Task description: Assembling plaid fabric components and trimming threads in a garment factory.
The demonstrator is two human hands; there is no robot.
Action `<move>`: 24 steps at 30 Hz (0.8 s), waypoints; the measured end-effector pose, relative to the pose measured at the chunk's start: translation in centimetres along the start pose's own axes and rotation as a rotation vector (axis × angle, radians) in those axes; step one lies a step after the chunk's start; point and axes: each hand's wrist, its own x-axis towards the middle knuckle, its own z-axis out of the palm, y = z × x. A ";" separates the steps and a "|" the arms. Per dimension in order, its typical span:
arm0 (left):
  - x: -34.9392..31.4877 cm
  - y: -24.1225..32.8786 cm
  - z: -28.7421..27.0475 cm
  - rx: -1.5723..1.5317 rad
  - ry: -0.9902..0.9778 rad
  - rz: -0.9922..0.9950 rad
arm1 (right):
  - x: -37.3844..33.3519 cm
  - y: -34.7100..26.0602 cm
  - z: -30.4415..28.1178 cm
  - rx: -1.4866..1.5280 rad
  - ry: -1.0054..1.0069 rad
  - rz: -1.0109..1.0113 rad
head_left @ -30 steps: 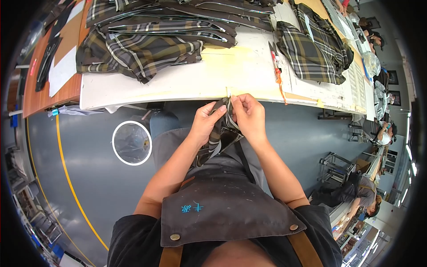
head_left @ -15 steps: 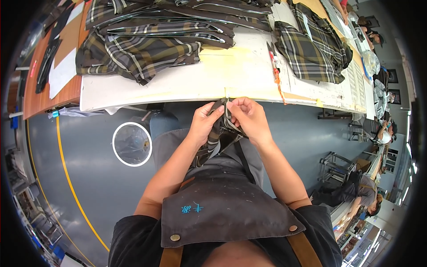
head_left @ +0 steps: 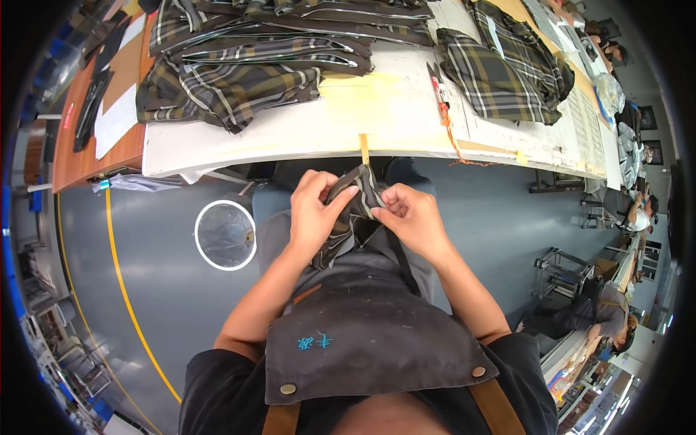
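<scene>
1. Farthest left, we see a brown wooden table (head_left: 80,148) with a white sheet (head_left: 116,125) lying on it.
2. Below it, a yellow line (head_left: 130,297) runs along the grey floor (head_left: 159,268).
3. Next comes a round bin (head_left: 217,232) with a white rim and a clear liner, standing on that floor.
4. Above the bin, we find a heap of plaid cloth (head_left: 239,90), with zips along several edges, on the white worktable (head_left: 406,130).
5. Our left hand (head_left: 315,214) has its thumb and fingers pinched together on a plaid piece.
6. That plaid piece (head_left: 353,203) is held up in front of our brown apron (head_left: 370,333), between our hands and just below the worktable's front edge; its lower part hangs toward our lap.
7. A narrow yellow strip (head_left: 365,148) reaches over that edge toward the cloth's top.
8. Our right hand (head_left: 417,217) has its fingers curled and its thumb at the cloth's right side; we cannot tell from here whether it grips the fabric.
9. Farther right, a red-handled tool (head_left: 439,90) with an orange cord (head_left: 445,119) lies on the worktable.
10. Beside it, we see a second plaid pile (head_left: 500,80).
11. At far right, a co-worker in a grey top (head_left: 612,312) is at another table.
</scene>
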 end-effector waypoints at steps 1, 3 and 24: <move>-0.7 0.9 -0.3 -0.014 0.088 0.141 | -0.8 -0.1 -0.2 -0.005 0.010 0.002; -1.9 2.4 -1.1 0.016 0.086 0.157 | -2.2 -0.2 -0.8 -0.027 0.043 0.000; -7.3 5.6 1.4 -1.514 -0.591 -0.364 | -7.4 0.5 -6.3 -0.108 0.161 -0.837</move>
